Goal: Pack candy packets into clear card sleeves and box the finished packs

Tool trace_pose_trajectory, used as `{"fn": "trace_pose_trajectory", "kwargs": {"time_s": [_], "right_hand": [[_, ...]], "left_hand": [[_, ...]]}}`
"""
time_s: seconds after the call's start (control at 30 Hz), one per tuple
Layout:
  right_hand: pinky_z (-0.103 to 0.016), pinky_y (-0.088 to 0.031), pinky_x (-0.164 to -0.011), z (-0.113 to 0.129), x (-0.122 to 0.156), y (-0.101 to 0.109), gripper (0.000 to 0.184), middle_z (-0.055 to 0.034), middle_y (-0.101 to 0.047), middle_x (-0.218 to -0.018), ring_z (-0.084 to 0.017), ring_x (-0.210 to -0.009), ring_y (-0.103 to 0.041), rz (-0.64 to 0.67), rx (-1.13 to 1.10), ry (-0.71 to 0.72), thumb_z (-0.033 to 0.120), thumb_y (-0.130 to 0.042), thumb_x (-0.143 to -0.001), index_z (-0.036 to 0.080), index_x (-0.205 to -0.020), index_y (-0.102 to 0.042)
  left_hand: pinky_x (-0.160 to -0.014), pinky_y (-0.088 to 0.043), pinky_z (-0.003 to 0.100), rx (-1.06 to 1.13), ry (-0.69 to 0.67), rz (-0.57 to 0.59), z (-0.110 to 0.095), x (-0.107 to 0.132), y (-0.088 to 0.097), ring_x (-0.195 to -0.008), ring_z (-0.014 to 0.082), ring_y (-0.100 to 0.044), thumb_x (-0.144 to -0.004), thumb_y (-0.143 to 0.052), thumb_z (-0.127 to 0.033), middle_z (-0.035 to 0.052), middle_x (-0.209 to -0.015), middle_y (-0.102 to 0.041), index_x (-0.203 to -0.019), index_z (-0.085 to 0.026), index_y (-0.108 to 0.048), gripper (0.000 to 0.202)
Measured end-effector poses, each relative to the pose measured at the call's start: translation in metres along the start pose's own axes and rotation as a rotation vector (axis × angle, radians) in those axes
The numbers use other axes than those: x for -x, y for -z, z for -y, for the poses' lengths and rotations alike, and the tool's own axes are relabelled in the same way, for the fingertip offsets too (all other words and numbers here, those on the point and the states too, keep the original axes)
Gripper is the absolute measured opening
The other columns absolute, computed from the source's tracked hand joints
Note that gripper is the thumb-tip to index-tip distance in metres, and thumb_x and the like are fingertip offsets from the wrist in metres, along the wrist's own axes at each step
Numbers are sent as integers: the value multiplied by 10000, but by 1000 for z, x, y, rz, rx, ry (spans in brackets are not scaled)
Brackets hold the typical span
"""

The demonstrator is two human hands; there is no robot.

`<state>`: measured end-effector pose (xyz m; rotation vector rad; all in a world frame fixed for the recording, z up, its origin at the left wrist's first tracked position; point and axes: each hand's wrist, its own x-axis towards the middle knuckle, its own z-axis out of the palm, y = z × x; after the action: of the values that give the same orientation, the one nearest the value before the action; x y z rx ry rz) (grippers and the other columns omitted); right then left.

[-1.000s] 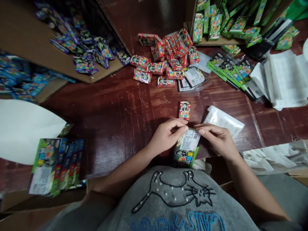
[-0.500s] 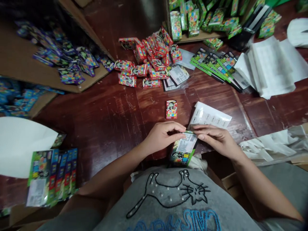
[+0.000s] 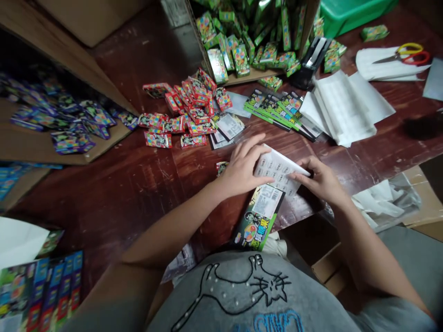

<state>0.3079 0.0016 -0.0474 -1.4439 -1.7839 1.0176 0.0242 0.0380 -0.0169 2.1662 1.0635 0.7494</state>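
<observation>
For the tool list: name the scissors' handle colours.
The scissors have one yellow and one red handle; head view.

The bare left hand (image 3: 244, 168) lies palm down, fingers spread and stretched toward the far right, with the left forearm (image 3: 180, 226) reaching in from the near left. The bare right hand (image 3: 320, 180) sits just beside it, fingers half curled and pointing left, with the right forearm (image 3: 360, 246) slanting in from the near right.

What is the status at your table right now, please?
Left hand flat on label sheet, right hand pinching its edge. Green packet lies just below the hands. Small red box beside left hand.
</observation>
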Motion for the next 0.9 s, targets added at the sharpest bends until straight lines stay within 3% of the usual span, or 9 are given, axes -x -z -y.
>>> {"fn": "trace_pose_trajectory", "kwargs": {"time_s": [0.07,0.13,0.2,0.27,0.4,0.57,0.67,0.8,0.9], "right_hand": [[-330,-529,-733,7,-8,5,369,-27,-735,-932,-200,-824,-660,-5,-56,18,592,-775,-892,248,-1002,-700],[-334,-528,-728,9,-15,12,364,-26,-724,-876,-195,-789,-651,-24,-64,32,603,-765,-896,244,-937,-718],[-344,-528,-745,8,-21,18,375,-31,-708,-823,-198,-782,-645,-68,-70,43,609,-769,-889,238,-847,-728],[-344,-534,-744,6,-27,20,369,-34,-715,-843,-198,-794,-650,-119,-151,21,602,-791,-869,236,-868,-737],[-296,-511,-610,7,-36,15,394,-14,-717,-835,-166,-697,-619,-200,-396,-88,583,-841,-819,233,-927,-696],[-260,-406,-529,8,-42,13,494,10,-607,-643,-126,-593,-505,-264,-337,-130,652,-767,-864,209,-694,-628],[-261,-382,-508,0,-43,19,565,12,-566,-584,-120,-561,-478,-226,-326,-147,693,-732,-874,204,-619,-606],[-301,-520,-587,-10,-46,41,541,-55,-768,-832,-166,-663,-624,-149,-364,-189,744,-641,-918,227,-958,-796],[-321,-565,-649,-10,-51,60,538,-85,-806,-995,-169,-716,-664,-14,-328,-169,713,-652,-931,229,-1111,-802]], "left_hand": [[-1203,-392,550,2,4,-2,9,-26,-3,-1387,350,-569,-768,-888,-214,109,-1457,-648,-1282,-232,-656,564],[-1066,-497,457,95,38,29,17,-44,-6,-1152,272,-685,-865,-786,-195,62,-1214,-753,-1182,-227,-695,331],[-915,-538,363,238,59,43,23,-54,-8,-970,212,-697,-913,-740,-243,47,-1032,-759,-1016,-201,-720,113],[-805,-541,305,413,89,20,28,-58,-12,-877,179,-683,-900,-752,-296,47,-953,-737,-935,-185,-709,124],[-652,-523,244,688,248,-59,32,-63,-23,-747,147,-662,-858,-793,-395,24,-885,-721,-1073,-186,-685,319],[-511,-357,214,468,372,-147,33,-64,-28,-582,103,-469,-922,-663,-677,-22,-621,-551,-656,-176,-586,572],[-514,-334,225,364,345,-174,32,-63,-28,-574,103,-436,-941,-617,-704,-29,-587,-511,-624,-178,-581,615],[-545,-362,224,311,264,-170,30,-64,-29,-600,109,-475,-955,-644,-633,-24,-624,-574,-704,-180,-659,518],[-545,-350,226,279,232,-170,30,-66,-30,-591,105,-458,-968,-650,-587,-32,-607,-548,-670,-182,-630,503]]}}
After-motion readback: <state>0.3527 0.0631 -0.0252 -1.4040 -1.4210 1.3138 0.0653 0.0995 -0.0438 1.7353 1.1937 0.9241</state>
